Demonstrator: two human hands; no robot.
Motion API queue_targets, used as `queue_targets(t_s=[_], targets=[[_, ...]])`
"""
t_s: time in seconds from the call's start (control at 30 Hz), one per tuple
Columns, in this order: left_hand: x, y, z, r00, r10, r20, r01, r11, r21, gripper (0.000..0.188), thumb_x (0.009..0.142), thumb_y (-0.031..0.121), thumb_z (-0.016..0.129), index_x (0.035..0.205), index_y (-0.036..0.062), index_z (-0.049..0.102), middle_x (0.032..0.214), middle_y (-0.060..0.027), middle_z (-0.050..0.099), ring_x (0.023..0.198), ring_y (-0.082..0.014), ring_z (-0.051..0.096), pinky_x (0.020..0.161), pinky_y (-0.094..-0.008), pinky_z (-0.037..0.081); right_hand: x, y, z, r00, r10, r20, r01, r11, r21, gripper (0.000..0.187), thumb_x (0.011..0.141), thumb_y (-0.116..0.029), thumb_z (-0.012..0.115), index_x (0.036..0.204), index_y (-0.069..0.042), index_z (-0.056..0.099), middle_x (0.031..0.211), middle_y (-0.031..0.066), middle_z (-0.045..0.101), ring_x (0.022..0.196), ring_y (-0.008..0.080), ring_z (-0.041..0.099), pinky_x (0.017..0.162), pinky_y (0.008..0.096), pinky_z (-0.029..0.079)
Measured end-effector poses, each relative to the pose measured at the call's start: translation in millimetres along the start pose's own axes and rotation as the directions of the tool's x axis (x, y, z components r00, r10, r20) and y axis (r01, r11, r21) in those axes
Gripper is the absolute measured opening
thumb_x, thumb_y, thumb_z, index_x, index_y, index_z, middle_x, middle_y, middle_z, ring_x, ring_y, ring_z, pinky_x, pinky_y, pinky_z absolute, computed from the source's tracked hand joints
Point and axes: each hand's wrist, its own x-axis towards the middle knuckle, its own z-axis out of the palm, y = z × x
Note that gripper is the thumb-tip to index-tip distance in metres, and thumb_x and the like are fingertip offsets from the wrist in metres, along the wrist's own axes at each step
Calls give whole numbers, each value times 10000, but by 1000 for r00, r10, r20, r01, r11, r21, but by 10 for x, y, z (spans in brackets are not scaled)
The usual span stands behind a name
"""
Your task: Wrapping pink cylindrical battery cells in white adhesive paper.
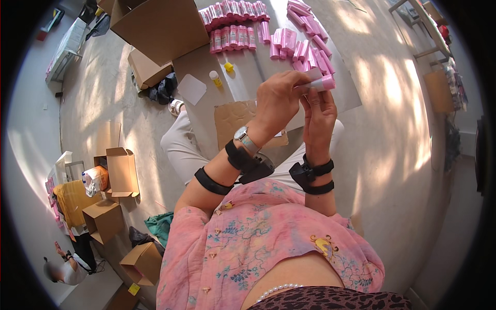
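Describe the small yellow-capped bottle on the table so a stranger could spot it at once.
Start at the grey table with rows of pink packets at its far end. Nearer the person, below those rows, a small white bottle with a yellow cap stands left of a loose yellow cap. It is the only bottle among pink packets.

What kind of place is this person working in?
Likely an informal packing room: rows of pink packets on a cardboard sheet on the floor, open cardboard boxes around, and both hands on one pink packet.
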Motion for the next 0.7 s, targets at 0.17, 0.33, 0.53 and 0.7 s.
queue_targets(t_s=[0.17,0.33,0.53,0.7], targets=[[6,0,26,1000,10,18,-11,999,38,76,876,110,706,948,94,723,859,-91,717,830,-332,682,717,-443,525,14,-28,0,999,19,-29,-19,1000,-5,276,1053,-106,624,1314,-17,597,1176,62,705,1076,148,667,995,346,533],[19,23,111,981,190,-38,-180,965,192,44,867,122,710,907,105,714,794,-64,701,805,-293,682,798,-417,494,56,31,-118,994,68,-89,-66,998,24,209,1052,-137,639,1234,-36,632,1111,42,708,1005,125,672,933,310,548],[-11,80,140,989,146,13,-145,965,218,92,886,49,687,956,95,725,897,-75,737,841,-317,689,813,-426,509,71,13,-148,994,72,-78,-67,996,56,211,1053,-145,638,1233,-35,635,1110,44,710,993,120,676,897,296,564],[-23,77,162,993,105,53,-114,967,226,108,881,61,703,968,120,729,920,-71,727,846,-328,692,771,-436,522,89,30,-204,993,84,-82,-78,994,79,203,1051,-152,641,1221,-40,641,1108,44,710,993,124,682,904,298,571]])
